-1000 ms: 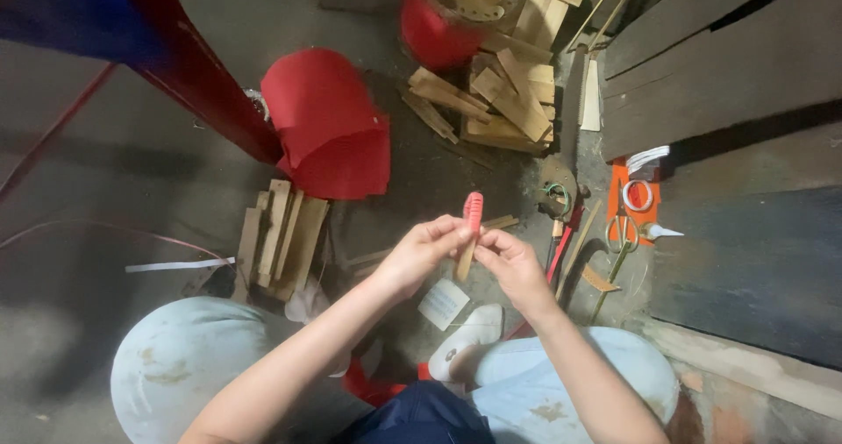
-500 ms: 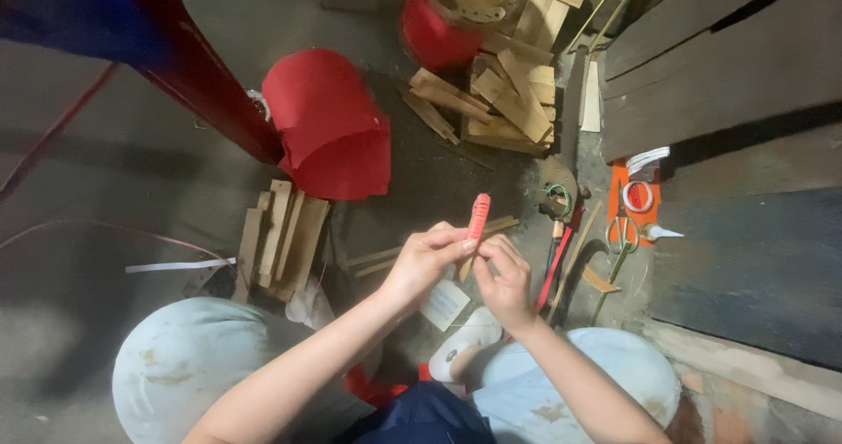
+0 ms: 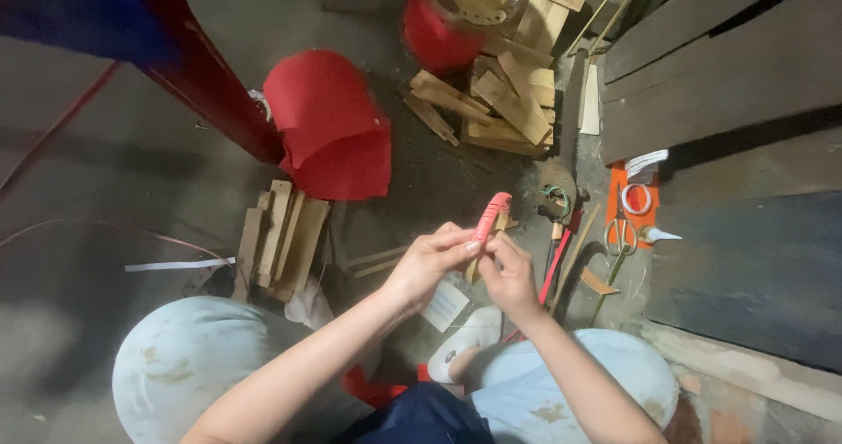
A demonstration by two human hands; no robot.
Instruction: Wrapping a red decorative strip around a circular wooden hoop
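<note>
red strip (image 3: 489, 216) is pinched between both hands, held up above the knees in the middle of the scene. it is wound around a thin wooden stick (image 3: 476, 264), whose bare lower end shows under the fingers. the left hand (image 3: 430, 264) is closed on the lower part, thumb and forefinger tight on the strip; the right hand (image 3: 507, 269) is closed narrowly beside it, fingertips touching the same piece. the upper end appears already covered in red, while the lower end looks unwrapped, so the wrapping is judged to be partly done. how tightly the strip sits, and where it ends, is hidden by the fingers. red sheet material (image 3: 333, 128) lies far left on the floor, wooden offcuts (image 3: 491, 102) far right, scissors (image 3: 621, 229) on an orange mat to the right. small tools beside them are hard to make out.
</note>
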